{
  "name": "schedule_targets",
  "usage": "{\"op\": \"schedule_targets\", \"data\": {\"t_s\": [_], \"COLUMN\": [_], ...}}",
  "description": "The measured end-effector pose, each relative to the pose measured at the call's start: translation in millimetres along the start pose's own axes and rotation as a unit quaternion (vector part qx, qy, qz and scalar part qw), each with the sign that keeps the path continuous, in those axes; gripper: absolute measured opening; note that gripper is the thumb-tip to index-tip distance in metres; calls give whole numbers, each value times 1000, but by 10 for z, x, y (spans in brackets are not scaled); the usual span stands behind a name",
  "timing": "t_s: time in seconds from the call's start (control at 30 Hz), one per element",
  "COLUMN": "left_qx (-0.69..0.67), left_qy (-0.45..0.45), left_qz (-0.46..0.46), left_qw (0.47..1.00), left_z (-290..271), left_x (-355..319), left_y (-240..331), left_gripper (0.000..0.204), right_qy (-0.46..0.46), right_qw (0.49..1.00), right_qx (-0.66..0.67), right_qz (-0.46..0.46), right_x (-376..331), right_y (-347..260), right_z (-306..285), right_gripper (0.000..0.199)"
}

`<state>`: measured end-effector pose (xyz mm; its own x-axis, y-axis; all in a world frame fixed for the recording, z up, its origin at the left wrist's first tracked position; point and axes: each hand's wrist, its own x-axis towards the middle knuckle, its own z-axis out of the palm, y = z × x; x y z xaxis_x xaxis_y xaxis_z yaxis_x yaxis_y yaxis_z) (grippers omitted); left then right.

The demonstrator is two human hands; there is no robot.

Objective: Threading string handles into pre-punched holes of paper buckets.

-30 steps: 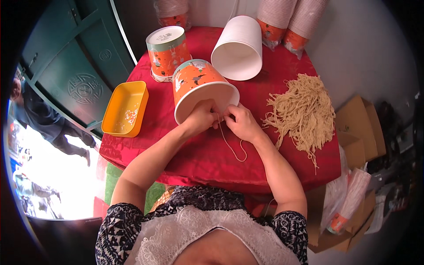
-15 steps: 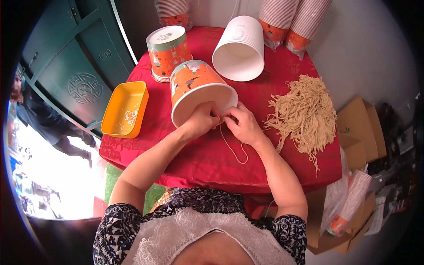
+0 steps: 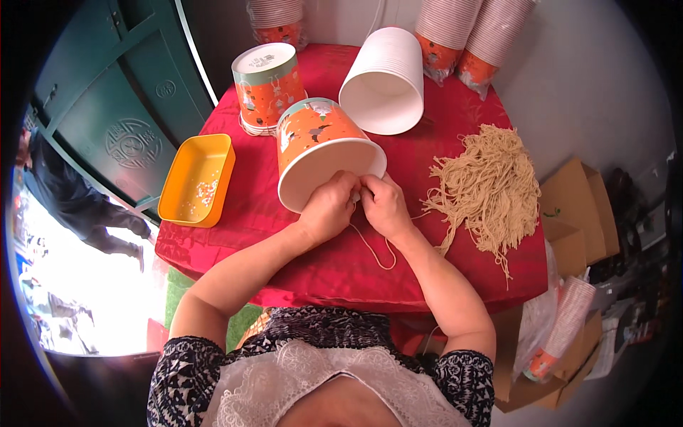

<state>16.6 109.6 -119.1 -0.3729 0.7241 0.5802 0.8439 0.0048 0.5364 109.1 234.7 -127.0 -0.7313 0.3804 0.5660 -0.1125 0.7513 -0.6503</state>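
An orange paper bucket [image 3: 324, 133] with a printed pattern and a white rim lies tilted on its side, its mouth toward me. My left hand [image 3: 329, 208] is closed at the lower part of the mouth, fingertips pinching a thin beige string [image 3: 377, 260]. Close against it, my right hand [image 3: 385, 209] pinches at the bucket's right rim, also on the string; the exact grip between the fingertips is hidden. A loop of string droops below both hands onto the red cloth. Another bucket [image 3: 269, 91] stands upside down behind, with string around its rim.
On the red-covered table [image 3: 327, 276] are a yellow tray [image 3: 171, 203] with small white bits at left, a heap of beige strings [image 3: 491, 192] at right, and a stack of white buckets [image 3: 384, 78] behind. Wrapped bucket stacks [image 3: 448, 28] stand at the back. Cardboard boxes [image 3: 569, 192] sit at right.
My hands have drawn together at the bucket's rim, the left one turning more closed. The drooping string loop has shifted slightly. The whole view has tilted a little.
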Motion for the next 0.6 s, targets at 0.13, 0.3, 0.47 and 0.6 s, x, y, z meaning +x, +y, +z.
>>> {"op": "schedule_targets", "data": {"t_s": [0.13, 0.3, 0.47, 0.6], "left_qx": [35, 163, 161, 153], "left_qy": [6, -9, -19, -9], "left_qz": [15, 22, -4, 14], "left_qw": [999, 986, 987, 988], "left_z": [24, 16, 14, -10], "left_x": [-29, -67, -75, -70], "left_y": [4, -12, -31, -40], "left_gripper": [21, 17, 16, 13], "right_qy": [-7, -6, -25, -40], "right_qw": [1000, 1000, 999, 996], "right_qx": [22, 29, 35, 70], "right_qz": [-12, -2, -17, -30], "right_x": [5, -13, 11, 24], "right_y": [-7, 51, 28, 24], "right_z": [-17, 13, -27, -88], "right_gripper": [14, 17, 20, 21]}}
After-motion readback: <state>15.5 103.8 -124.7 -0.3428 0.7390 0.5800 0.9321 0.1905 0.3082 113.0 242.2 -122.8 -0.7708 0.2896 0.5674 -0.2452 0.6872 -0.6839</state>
